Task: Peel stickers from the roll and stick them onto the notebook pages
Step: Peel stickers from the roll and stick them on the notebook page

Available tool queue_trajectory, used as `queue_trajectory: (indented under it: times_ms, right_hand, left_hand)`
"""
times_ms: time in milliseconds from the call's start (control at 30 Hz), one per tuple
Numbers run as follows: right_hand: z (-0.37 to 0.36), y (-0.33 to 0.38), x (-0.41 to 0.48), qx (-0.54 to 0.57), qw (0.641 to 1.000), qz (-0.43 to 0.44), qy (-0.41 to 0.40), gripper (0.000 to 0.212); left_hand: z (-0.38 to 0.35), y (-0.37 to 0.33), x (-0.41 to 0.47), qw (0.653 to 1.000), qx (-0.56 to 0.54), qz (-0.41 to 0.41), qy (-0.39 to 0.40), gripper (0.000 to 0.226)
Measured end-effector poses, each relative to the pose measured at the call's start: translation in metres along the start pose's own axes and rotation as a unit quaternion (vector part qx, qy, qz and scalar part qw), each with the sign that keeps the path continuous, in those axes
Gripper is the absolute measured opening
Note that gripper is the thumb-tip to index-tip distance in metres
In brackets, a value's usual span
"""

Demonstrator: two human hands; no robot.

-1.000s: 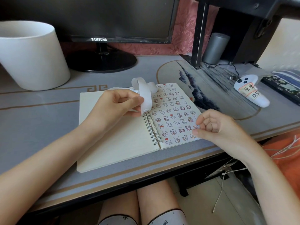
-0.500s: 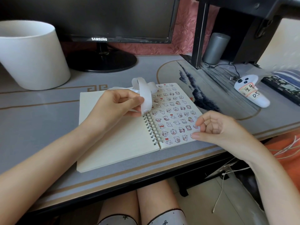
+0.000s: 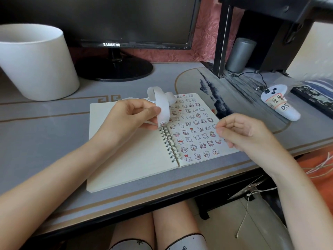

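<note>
Grey-topped counter fills the head view, and an open notebook lies flat on it near the front edge, with its wire spiral running down the middle. Its left page is bare cream paper; its right page is covered in rows of small cartoon stickers.

The left hand hangs over the top of the left page. Its grip is pressed together on a white sticker strip, thumb and fingers pinching it just above the top of the spiral. The strip curls up in loose loops past the notebook's far edge, and one small sticker shows at its lower end.

The right hand hovers over the outer edge of the sticker-covered page, fingers curled in and thumb pointing toward the spiral — I cannot tell whether its grip holds a sticker or nothing.

At the back of the counter stand a black monitor and, to its left, a white tub. To the right lie a white controller with a handwritten label and a grey cylinder under a dark shelf frame.
</note>
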State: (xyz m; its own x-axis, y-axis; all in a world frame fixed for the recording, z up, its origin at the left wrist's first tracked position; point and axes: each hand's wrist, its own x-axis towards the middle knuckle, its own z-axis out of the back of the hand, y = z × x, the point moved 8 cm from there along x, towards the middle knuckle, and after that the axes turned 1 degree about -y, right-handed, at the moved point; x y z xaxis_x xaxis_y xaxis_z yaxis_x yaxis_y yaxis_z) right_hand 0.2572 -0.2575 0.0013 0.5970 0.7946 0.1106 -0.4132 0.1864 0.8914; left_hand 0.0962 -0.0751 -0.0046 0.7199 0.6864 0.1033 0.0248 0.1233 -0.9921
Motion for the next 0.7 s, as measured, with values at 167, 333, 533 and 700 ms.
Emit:
queue_trajectory:
  times_ms: [167, 333, 533, 700]
  right_hand:
    - [-0.022, 0.028, 0.015, -0.002, 0.998, 0.065, -0.006, 0.005]
    - [-0.057, 0.045, 0.026, 0.0, 0.993, 0.113, 0.03, 0.019]
    - [-0.071, 0.054, 0.028, 0.038, 0.989, 0.146, 0.004, 0.019]
    - [-0.071, 0.055, 0.028, 0.06, 0.986, 0.158, -0.004, 0.016]
  left_hand:
    - [-0.001, -0.004, -0.001, 1.0, -0.013, -0.013, 0.001, 0.016]
    - [-0.001, -0.009, -0.002, 0.999, -0.028, -0.032, 0.007, 0.016]
    - [0.0, -0.013, -0.002, 0.998, -0.04, -0.05, 0.01, 0.015]
    - [-0.002, -0.013, -0.003, 0.997, -0.053, -0.048, 0.017, 0.014]
